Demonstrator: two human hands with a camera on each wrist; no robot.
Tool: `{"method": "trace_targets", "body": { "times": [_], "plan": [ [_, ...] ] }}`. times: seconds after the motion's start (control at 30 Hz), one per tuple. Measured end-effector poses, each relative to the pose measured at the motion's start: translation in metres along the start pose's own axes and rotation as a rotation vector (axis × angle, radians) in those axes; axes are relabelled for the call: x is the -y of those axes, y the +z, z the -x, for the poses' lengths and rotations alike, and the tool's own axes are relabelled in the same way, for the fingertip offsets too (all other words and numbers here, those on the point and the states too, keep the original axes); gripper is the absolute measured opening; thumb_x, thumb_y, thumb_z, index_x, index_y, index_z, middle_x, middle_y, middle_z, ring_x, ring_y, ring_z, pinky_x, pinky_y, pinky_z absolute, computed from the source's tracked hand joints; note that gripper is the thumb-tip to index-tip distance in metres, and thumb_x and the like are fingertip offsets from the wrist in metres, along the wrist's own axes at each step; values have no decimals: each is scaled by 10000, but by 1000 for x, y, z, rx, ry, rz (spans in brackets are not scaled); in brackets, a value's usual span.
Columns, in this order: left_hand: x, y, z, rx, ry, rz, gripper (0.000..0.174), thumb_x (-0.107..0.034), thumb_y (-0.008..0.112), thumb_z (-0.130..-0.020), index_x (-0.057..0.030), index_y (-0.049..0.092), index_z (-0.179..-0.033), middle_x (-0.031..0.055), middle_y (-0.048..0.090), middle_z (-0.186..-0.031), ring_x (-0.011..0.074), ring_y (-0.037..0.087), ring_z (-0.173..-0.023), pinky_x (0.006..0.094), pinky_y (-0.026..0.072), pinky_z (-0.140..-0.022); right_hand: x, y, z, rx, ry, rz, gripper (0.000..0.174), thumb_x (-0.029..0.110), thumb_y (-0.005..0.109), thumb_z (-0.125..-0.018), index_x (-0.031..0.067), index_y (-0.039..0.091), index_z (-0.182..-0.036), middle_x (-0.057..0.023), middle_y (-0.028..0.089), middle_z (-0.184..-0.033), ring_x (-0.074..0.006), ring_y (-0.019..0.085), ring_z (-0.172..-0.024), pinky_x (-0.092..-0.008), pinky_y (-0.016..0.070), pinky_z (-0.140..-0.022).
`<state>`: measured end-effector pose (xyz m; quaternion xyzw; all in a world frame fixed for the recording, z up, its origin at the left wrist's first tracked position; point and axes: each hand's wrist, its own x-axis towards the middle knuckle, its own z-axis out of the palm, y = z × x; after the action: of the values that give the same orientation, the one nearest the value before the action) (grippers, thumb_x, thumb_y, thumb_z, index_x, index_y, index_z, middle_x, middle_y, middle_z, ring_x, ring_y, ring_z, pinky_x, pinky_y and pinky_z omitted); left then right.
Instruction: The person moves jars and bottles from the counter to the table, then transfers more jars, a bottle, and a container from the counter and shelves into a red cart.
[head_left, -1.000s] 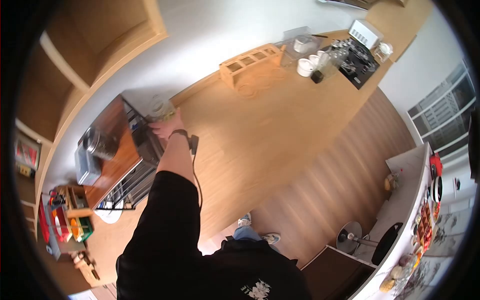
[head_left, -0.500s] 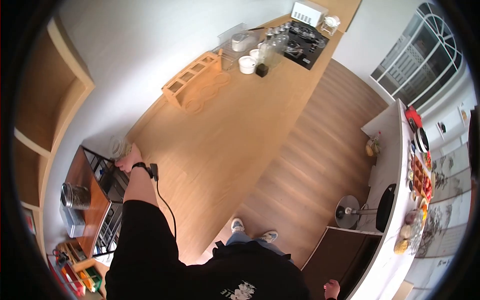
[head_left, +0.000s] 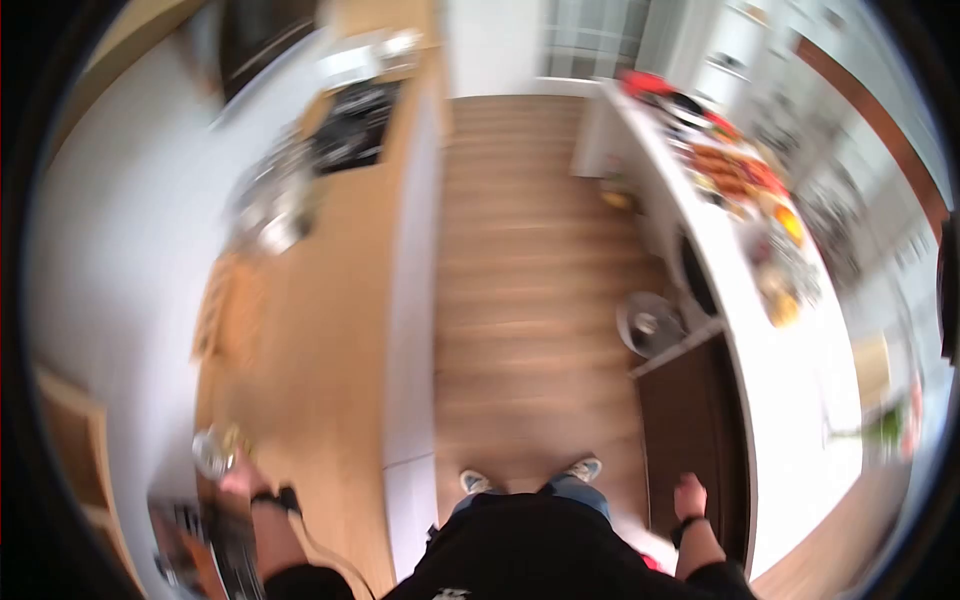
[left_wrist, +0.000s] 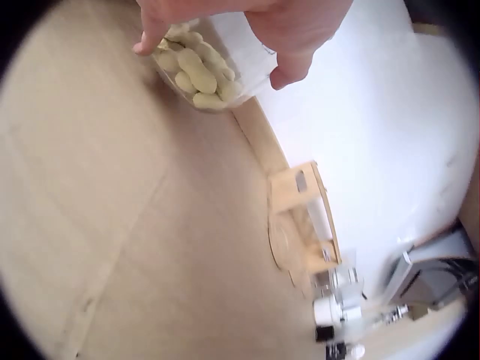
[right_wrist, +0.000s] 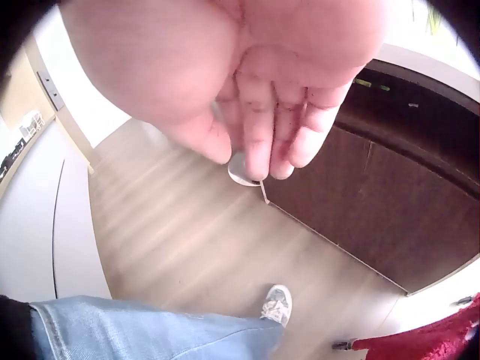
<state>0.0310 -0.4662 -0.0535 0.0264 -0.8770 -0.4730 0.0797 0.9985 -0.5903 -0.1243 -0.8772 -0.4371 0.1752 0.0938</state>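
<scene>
A clear glass jar [head_left: 214, 450] stands at the wall end of the wooden counter, with my left hand [head_left: 240, 477] around it. Seen from the left wrist, pale, peanut-shaped pieces [left_wrist: 196, 71] fill the jar, and the left hand [left_wrist: 247, 19] has its thumb and fingers on either side of the glass. My right hand [head_left: 690, 497] hangs at my right side, in front of the dark cabinet. The right wrist view shows the right hand [right_wrist: 240, 82] palm-on, fingers loosely bent and holding nothing.
A wooden rack [head_left: 232, 305], white pots [head_left: 280, 232] and a black stove [head_left: 355, 125] line the left counter [head_left: 335, 330]. Opposite, a white counter [head_left: 790, 375] carries food. Wooden floor [head_left: 520, 330] runs between, with a round stool base [head_left: 650, 322].
The head view has swung right, showing more of the white counter and floor. My left hand stays at the jar. The right hand has come further into view, by the dark cabinet.
</scene>
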Motion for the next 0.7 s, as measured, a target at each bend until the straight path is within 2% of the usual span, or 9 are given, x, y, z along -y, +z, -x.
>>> {"method": "trace_targets", "body": {
  "times": [0.1, 0.13, 0.17, 0.23, 0.3, 0.37, 0.43, 0.53, 0.7],
  "plan": [
    [-74, -22, 129, 404, 176, 302, 867, -205, 860, -795, 29, 412, -1499, 205, 582, -1420, 305, 656, -1144, 441, 506, -1068, -9, -27, -19, -116, 107, -165, 335, 100, 583, -894, 64, 637, -1222, -236, 714, -1068, -430, 675, -1030, -524, 549, -905],
    [-98, -33, 179, 541, 204, 342, 826, -114, 835, -849, 12, 402, -1541, 189, 577, -1444, 296, 655, -1140, 436, 496, -1080, -31, -23, -32, -273, 29, -166, 349, 74, 605, -873, 70, 634, -1221, -184, 704, -919, -400, 685, -934, -498, 558, -839],
    [-106, -29, 212, 696, 224, 576, 747, -102, 824, -869, 14, 455, -1508, 180, 613, -1403, 292, 686, -1058, 416, 548, -1006, -45, -31, -45, -312, 15, -137, 364, 69, 618, -873, 72, 611, -1237, -179, 690, -998, -386, 670, -993, -481, 550, -870],
    [-147, -61, 303, 954, 394, 148, 790, -460, 833, -853, 12, 573, -1431, 213, 653, -1373, 392, 672, -1169, 505, 520, -1012, -52, -67, -61, -418, 67, -208, 372, 80, 643, -878, 56, 593, -1245, -195, 661, -1110, -389, 634, -1073, -467, 528, -940],
    [-169, -48, 376, 1007, 446, 33, 744, -358, 829, -856, 19, 554, -1436, 199, 644, -1376, 362, 670, -1152, 476, 524, -1011, -76, -86, -84, -553, 66, -163, 378, 103, 674, -884, 40, 594, -1248, -197, 628, -1208, -400, 582, -1160, -462, 490, -1010],
    [-174, -29, 449, 996, 469, -171, 683, -155, 820, -862, 33, 516, -1444, 171, 626, -1382, 303, 668, -1118, 419, 531, -1011, -105, -108, -108, -531, 136, -162, 407, 127, 673, -894, 52, 586, -1284, -199, 603, -1280, -409, 545, -1228, -471, 469, -1047],
    [-156, 9, 496, 1102, 539, 30, 637, -39, 808, -868, 44, 513, -1427, 142, 624, -1366, 257, 659, -1111, 381, 533, -1002, -115, -121, -125, -517, 183, -154, 436, 151, 672, -904, 63, 578, -1320, -201, 578, -1351, -417, 508, -1295, -480, 448, -1084],
    [-146, 35, 596, 1567, 460, 423, 599, -7, 793, -866, 34, 533, -1403, 105, 629, -1337, 204, 629, -1155, 359, 500, -1034, -145, -131, -154, -404, 276, -5, 660, 304, 702, -914, 109, 475, -1502, -224, 376, -1609, -434, 355, -1471, -502, 358, -1187],
    [-185, 5, 759, 1795, 574, 298, 594, -24, 825, -820, 25, 567, -1352, 110, 644, -1307, 204, 622, -1184, 364, 480, -1058, -181, -112, -169, -324, 379, 6, 716, 400, 638, -961, 111, 392, -1569, -281, 317, -1627, -486, 322, -1481, -539, 318, -1201]
  ]
}}
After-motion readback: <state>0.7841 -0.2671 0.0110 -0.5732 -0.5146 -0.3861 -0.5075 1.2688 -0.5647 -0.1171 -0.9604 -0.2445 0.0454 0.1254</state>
